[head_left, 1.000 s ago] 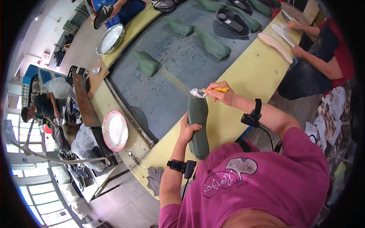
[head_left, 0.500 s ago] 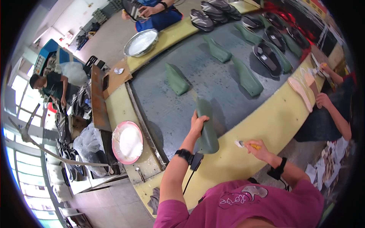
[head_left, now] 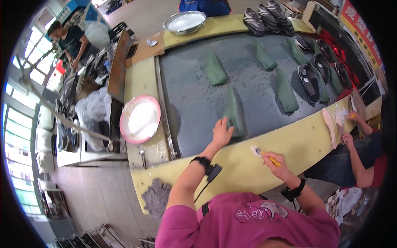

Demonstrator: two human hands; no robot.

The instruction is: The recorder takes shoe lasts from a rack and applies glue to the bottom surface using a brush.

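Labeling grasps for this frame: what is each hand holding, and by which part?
Right hand grips a small brush by its yellow handle, bristles clear of the fingers. Left hand rests on the near end of a green shoe sole.

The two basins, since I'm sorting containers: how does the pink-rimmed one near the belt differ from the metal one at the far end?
The pink-rimmed basin has a coloured rim; the metal basin is bare silver. The pink-rimmed basin sits on the yellow ledge left of the belt, the metal basin at its far end. Both are round and hold something white.
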